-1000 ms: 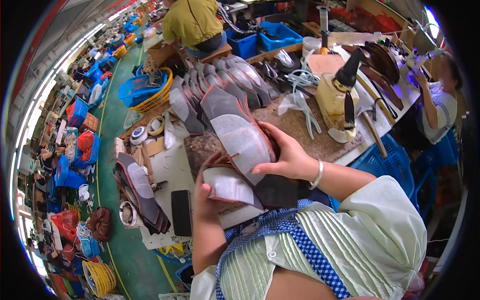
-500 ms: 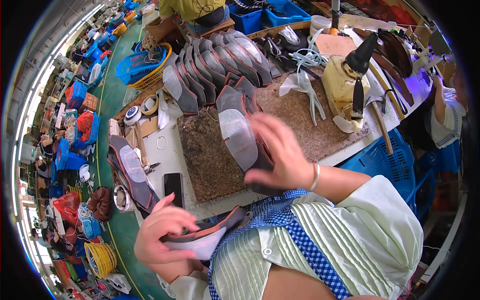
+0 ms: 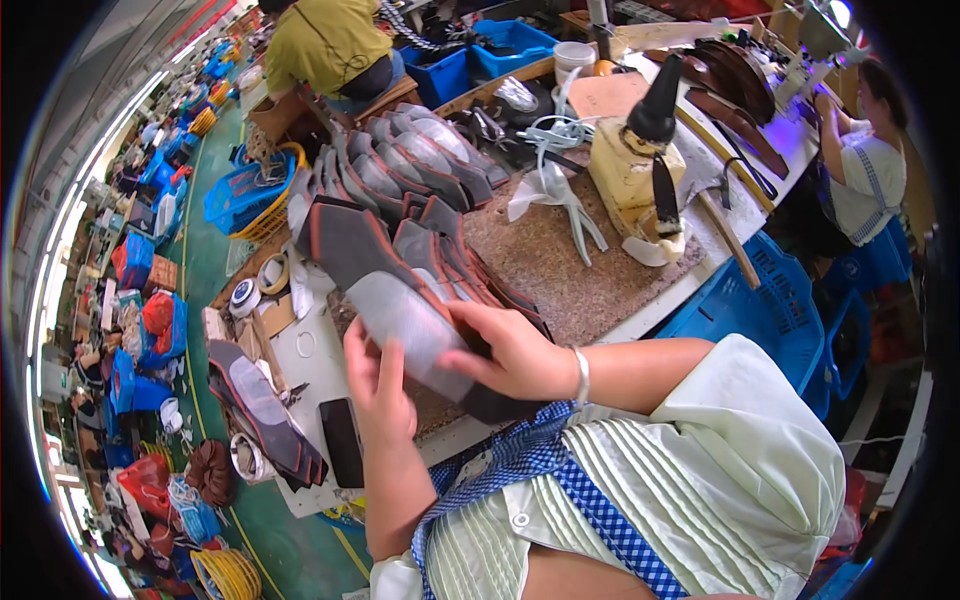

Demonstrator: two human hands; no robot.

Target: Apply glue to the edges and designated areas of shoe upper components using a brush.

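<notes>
Panel [image 3: 405, 315], dark grey with a pale patch and red edging, is held in front of the person, above the near left part of the brown board [image 3: 610, 290], its far end pointing up and left. The right hand [image 3: 515, 352] pinches its right edge, thumb on top. The left hand [image 3: 382, 385] touches the left edge, fingertips at the patch; whether its thumb grips underneath, I cannot tell. Similar pieces [image 3: 450, 250] lie just right of it, partly covered; an overlapping row [image 3: 375, 165] sits beyond. Near the left forearm lies a black phone [image 3: 341, 442].
</notes>
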